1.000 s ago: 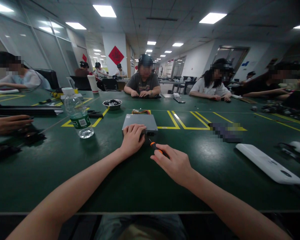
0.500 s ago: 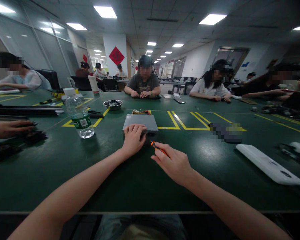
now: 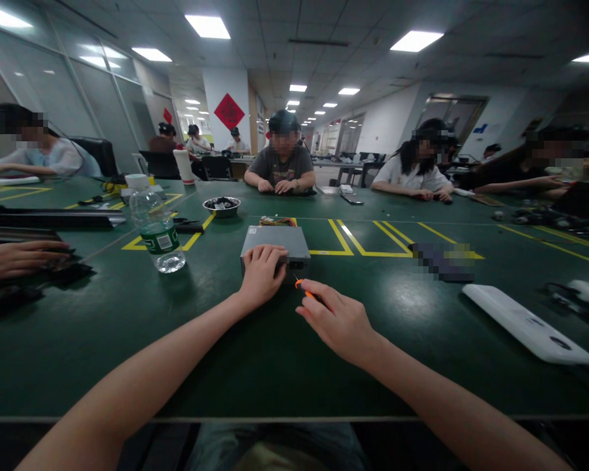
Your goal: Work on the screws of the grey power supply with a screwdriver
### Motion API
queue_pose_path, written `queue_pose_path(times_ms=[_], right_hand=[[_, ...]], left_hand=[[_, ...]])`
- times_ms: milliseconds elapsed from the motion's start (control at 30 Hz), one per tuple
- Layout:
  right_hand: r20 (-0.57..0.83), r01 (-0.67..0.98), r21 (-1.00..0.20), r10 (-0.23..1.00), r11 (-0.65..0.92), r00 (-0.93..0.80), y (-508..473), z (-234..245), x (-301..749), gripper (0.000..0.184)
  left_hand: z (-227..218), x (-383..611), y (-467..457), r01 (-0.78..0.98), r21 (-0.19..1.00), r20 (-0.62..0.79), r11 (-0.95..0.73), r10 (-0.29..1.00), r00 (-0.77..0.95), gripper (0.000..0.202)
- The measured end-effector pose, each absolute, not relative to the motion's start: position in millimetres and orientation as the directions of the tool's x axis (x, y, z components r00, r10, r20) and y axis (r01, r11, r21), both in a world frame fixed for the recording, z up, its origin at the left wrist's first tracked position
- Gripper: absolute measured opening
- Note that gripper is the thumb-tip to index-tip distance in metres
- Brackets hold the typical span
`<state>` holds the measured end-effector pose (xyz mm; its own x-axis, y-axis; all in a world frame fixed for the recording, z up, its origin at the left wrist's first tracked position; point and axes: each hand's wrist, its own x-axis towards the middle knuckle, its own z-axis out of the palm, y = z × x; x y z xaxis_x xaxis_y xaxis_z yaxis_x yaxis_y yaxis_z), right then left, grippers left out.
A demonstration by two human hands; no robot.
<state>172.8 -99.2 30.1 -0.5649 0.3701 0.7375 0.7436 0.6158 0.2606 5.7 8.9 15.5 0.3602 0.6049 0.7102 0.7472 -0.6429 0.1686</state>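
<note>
A grey metal computer power supply (image 3: 297,243) lies on the green table (image 3: 255,366), with a bundle of coloured cables (image 3: 279,222) at its far side and a dark socket in its near face. My left hand (image 3: 265,271) grips it, fingers over the top and thumb at the near face. Between the closed fingers of my right hand (image 3: 338,317) is an orange and black screwdriver (image 3: 300,284). Its thin shaft points at the near face, close to the socket. I cannot tell whether the tip touches a screw.
Left of the power supply stands a clear water bottle (image 3: 161,242); a metal bowl (image 3: 221,207) of small parts is behind it. At the right lie a dark phone-like object (image 3: 442,261) and a long white case (image 3: 527,322). A co-worker's hand (image 3: 27,258) works over black parts at left.
The fingers of my right hand have shifted on the screwdriver handle, covering more of it. My left hand and the power supply stay put. The co-worker's hand at left has moved slightly.
</note>
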Motion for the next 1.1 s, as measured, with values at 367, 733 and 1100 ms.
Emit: queue_pose_path(times_ms=[367, 733, 1100], right_hand=[[0.739, 0.746, 0.312, 0.343, 0.589, -0.579, -100.0, 31.0, 173.9, 0.013], [0.671, 0.721, 0.366, 0.37, 0.588, -0.643, -100.2, 25.1, 175.6, 0.028], [0.67, 0.701, 0.347, 0.359, 0.623, -0.65, -101.6, 26.9, 171.6, 0.019]], left_hand=[[13.9, 5.5, 10.9, 0.747, 0.164, 0.705, -0.644, 0.606, 0.367, 0.022], [14.9, 5.4, 9.3, 0.745, 0.163, 0.71, -0.647, 0.601, 0.367, 0.021], [15.5, 5.3, 9.3, 0.744, 0.164, 0.707, -0.648, 0.603, 0.369, 0.021]])
